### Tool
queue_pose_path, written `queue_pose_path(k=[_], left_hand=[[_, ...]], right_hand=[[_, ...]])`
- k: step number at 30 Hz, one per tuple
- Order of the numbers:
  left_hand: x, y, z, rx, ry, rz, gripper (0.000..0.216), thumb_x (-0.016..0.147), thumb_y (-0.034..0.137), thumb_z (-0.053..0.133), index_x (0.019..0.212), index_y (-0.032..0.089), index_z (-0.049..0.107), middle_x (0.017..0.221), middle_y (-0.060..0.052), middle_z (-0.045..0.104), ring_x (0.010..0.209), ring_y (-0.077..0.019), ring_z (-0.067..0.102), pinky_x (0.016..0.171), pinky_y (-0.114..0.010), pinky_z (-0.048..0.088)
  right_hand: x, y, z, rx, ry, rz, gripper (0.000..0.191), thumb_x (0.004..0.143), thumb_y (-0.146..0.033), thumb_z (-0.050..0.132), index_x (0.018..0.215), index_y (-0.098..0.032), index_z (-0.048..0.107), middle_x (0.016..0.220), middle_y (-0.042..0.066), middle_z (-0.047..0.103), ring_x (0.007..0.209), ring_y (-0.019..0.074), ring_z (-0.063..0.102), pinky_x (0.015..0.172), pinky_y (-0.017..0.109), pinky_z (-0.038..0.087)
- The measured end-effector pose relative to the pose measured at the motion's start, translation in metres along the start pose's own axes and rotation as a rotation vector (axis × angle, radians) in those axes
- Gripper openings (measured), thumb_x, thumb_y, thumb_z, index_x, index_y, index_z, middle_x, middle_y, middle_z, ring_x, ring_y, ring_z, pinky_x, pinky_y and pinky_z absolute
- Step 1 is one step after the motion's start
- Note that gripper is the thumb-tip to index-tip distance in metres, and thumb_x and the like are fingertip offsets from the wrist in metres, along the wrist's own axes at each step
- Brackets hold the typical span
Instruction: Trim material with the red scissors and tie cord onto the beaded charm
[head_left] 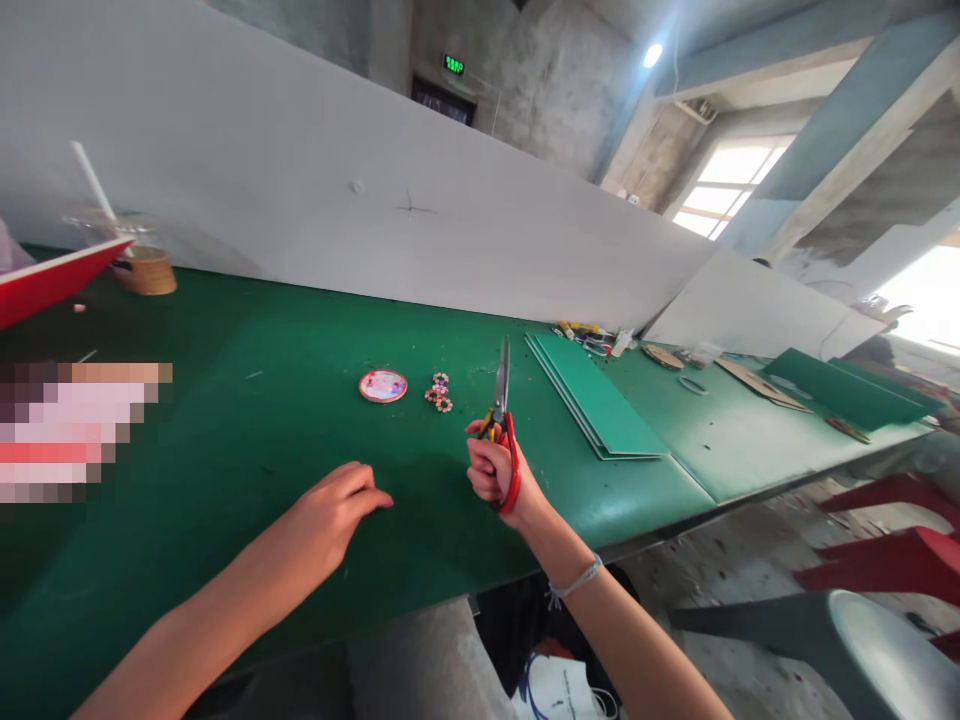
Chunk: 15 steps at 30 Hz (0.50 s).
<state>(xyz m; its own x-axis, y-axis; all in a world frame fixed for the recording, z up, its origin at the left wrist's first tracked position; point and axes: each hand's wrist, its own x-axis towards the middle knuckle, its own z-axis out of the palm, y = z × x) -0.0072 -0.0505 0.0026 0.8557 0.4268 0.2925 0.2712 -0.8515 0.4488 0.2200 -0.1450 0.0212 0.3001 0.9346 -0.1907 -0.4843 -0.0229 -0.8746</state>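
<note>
My right hand [491, 470] grips a pair of red-handled scissors [501, 400], blades closed and pointing up and away over the green table [262, 440]. My left hand [330, 515] rests on the table to the left, fingers loosely curled and pressed together, with nothing visible in it. Beyond the hands lie a small round disc with a pink picture [382, 386] and a little cluster of coloured beads [439, 392], both untouched.
A stack of green sheets [600, 405] lies right of the scissors. Small tools, discs and card pieces [667, 356] sit at the far right. A white board [375, 220] walls the table's back. A woven cup [146, 268] and red tray [52, 280] stand far left. Red chairs [892, 550] stand right.
</note>
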Motion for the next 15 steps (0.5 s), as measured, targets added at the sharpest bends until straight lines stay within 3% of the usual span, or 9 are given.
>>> queue_pose_path(k=[6, 15], left_hand=[[-0.008, -0.003, 0.006, 0.095, -0.13, 0.081, 0.072, 0.074, -0.005, 0.038, 0.134, 0.03, 0.056, 0.092, -0.004, 0.052, 0.089, -0.0176, 0.048, 0.08, -0.026, 0.047], [-0.004, -0.019, 0.013, 0.164, -0.119, 0.271, 0.066, 0.079, -0.002, 0.037, 0.135, 0.027, 0.055, 0.084, -0.003, 0.046, 0.08, -0.0181, 0.041, 0.07, -0.026, 0.04]], right_hand=[[-0.002, 0.001, -0.003, 0.034, -0.002, -0.023, 0.033, 0.071, -0.026, 0.066, 0.097, -0.025, 0.047, 0.048, -0.015, 0.031, 0.033, 0.0013, 0.014, 0.033, 0.015, 0.006], [-0.002, -0.008, -0.015, 0.019, -0.145, 0.054, 0.028, 0.077, -0.026, 0.066, 0.1, -0.024, 0.05, 0.047, -0.015, 0.031, 0.033, 0.0021, 0.011, 0.031, 0.015, 0.007]])
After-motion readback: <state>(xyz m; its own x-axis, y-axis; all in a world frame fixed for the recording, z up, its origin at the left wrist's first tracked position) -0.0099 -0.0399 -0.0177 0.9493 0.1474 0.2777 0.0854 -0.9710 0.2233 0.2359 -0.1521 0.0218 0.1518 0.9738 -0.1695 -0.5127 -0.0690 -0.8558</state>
